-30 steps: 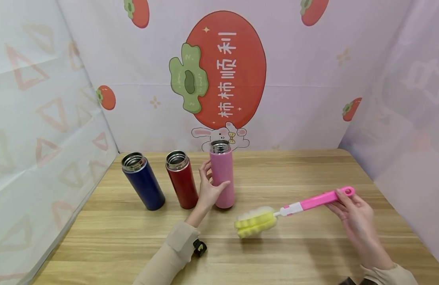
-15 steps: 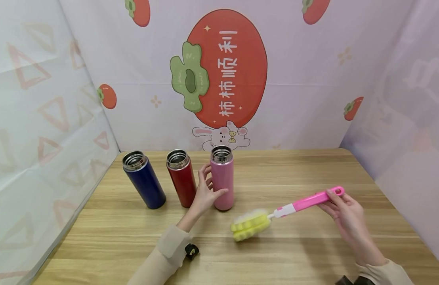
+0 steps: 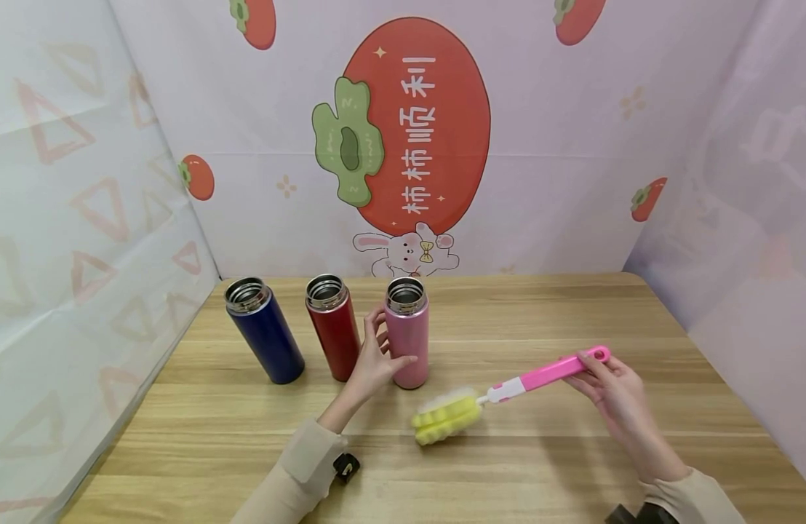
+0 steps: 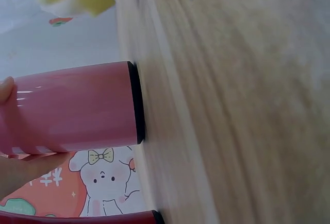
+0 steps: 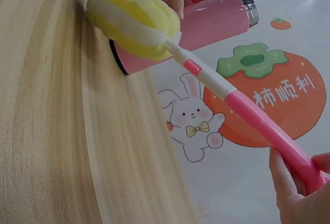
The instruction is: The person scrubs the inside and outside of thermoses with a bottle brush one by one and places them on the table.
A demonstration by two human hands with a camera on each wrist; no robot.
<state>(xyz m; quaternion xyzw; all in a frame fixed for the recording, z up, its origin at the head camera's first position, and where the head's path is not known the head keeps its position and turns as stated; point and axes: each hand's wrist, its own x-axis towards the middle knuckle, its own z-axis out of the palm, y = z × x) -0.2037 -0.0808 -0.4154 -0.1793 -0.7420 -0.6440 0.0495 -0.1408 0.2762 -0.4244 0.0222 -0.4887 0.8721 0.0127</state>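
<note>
My left hand grips a pink thermos bottle, its thumb across the front and its fingers round the left side. The bottle has no lid, and its steel mouth faces up. In the left wrist view, the dark base of the pink thermos bottle is close to the table. My right hand pinches a bottle brush near the looped end of its pink handle. The yellow and white sponge head points left and hangs low over the table, in front of the pink bottle.
A red thermos bottle stands left of the pink one, partly behind my left hand. Farther left is a blue thermos bottle. Both are lidless on the wooden table. A printed cloth hangs behind the table.
The bottle brush has moved left with my right hand, bringing its sponge nearer the pink bottle. The pink bottle's mouth has come down and tipped toward me in my left hand's grip.
</note>
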